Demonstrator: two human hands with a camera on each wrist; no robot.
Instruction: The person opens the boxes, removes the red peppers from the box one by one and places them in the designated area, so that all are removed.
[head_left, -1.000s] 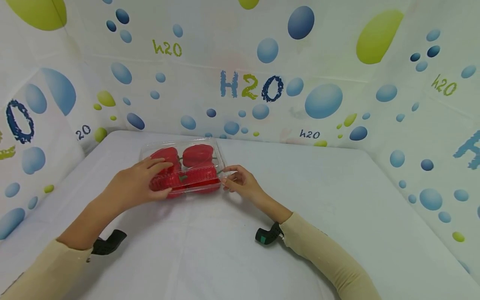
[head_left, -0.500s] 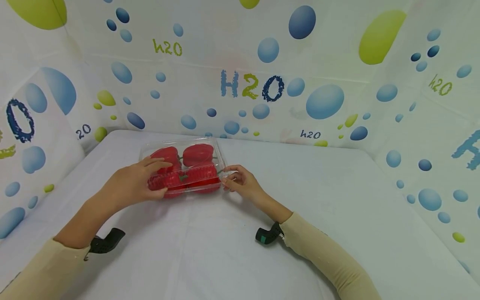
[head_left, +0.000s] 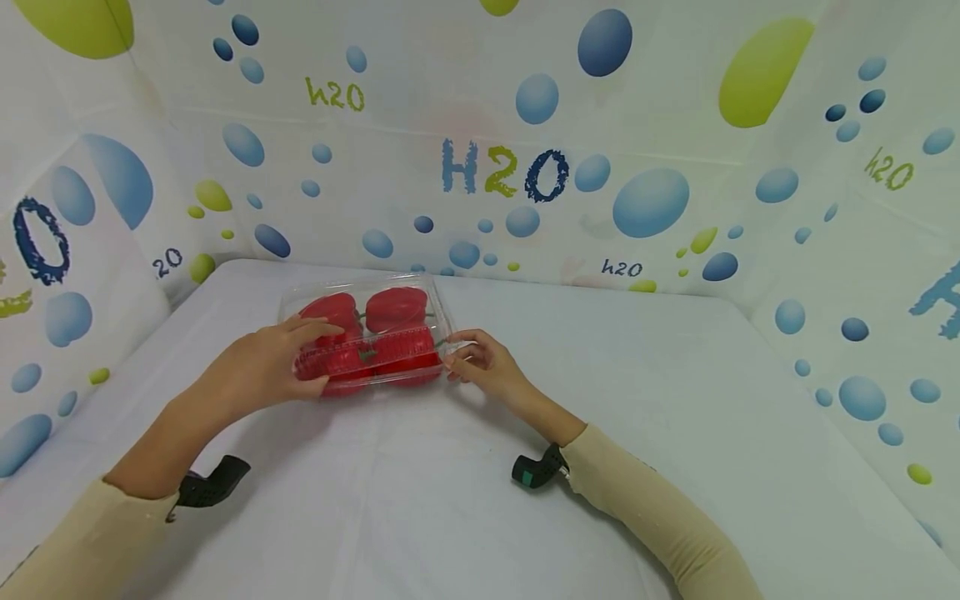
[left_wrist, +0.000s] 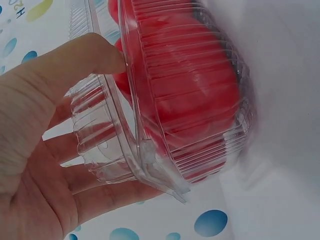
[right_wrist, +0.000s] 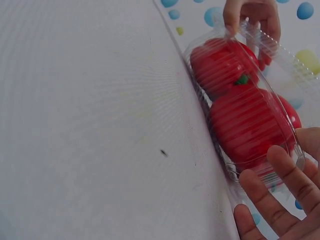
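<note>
A clear plastic clamshell container (head_left: 303,293) with several red bell peppers (head_left: 396,308) inside stands at the back left of the table. My left hand (head_left: 258,367) grips its left side. In the left wrist view, the thumb (left_wrist: 100,55) lies at the rim and the fingers curl behind the ribbed lid (left_wrist: 102,132); a narrow gap shows between lid edge and base rim. At the container's front right corner my right hand (head_left: 491,365) pinches the rim with thumb and forefinger. The other right fingers (right_wrist: 267,200) are spread apart in the right wrist view.
White cloth covers the table (head_left: 637,417). Behind it and at both sides hangs a patterned backdrop (head_left: 480,100) with blue and green dots. A black wrist camera (head_left: 213,483) juts out below the left wrist, another black camera (head_left: 534,471) below the right.
My left hand has slid slightly left along the container's front, its thumb included. The right hand and the container stay nearly where they were.
</note>
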